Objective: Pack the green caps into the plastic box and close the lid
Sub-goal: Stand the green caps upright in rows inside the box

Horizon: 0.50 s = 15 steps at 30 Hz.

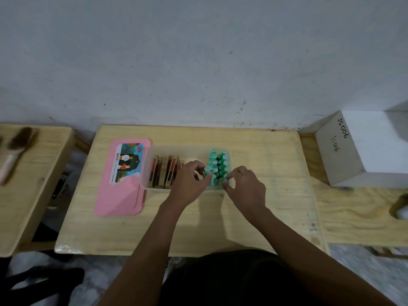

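A clear plastic box (164, 149) stands open on the middle of the wooden table. Several green caps (218, 163) stand upright in two rows at its right end. Flat brown and red packets (164, 172) fill its left part. My left hand (187, 184) reaches into the box, thumb and fingers pinching a green cap at the near left of the rows. My right hand (245, 186) is at the box's near right corner, its fingertips touching the nearest green caps. The pink lid (123, 195) lies flat on the table left of the box, with a printed label on it.
A white block (364, 149) marked JS006 sits at the right on a neighbouring wooden board. A brush (15, 149) lies on a separate wooden table at far left. A grey wall rises behind the table (198, 228). My dark-clothed lap is below the front edge.
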Available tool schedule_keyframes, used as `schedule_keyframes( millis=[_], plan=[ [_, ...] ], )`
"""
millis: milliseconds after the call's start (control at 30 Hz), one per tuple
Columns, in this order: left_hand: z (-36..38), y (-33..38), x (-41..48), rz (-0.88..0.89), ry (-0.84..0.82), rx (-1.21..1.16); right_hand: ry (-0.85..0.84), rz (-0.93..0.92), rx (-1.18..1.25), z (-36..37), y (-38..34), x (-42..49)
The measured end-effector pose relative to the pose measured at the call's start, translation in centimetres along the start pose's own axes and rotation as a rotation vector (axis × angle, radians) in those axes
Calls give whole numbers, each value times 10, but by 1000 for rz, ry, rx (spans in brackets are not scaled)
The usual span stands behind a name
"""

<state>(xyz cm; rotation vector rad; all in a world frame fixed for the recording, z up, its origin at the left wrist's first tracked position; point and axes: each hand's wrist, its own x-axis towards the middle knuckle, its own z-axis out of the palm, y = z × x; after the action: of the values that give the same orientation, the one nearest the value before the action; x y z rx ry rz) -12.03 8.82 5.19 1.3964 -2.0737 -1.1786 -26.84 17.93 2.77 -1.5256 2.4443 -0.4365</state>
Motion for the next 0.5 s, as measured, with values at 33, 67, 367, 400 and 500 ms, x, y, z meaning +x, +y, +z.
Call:
schedule_keyframes(
  millis=[33, 67, 367, 400, 500],
  plan=[
    [2, -3, -1, -2, 6, -3, -13, 7, -12, 1, 0, 1],
    [3, -5, -1, -3, 10, -7, -22, 15, -25, 2, -1, 2],
    [21, -16, 2, -107, -43, 38, -116, 103, -72, 1, -4, 13],
    [23, -15, 3, -128, -52, 49, -132, 110, -55, 0, -4, 13],
    [27, -11, 5, -185, -76, 111, -174, 129, 20, -2, 4, 12]
  ],
)
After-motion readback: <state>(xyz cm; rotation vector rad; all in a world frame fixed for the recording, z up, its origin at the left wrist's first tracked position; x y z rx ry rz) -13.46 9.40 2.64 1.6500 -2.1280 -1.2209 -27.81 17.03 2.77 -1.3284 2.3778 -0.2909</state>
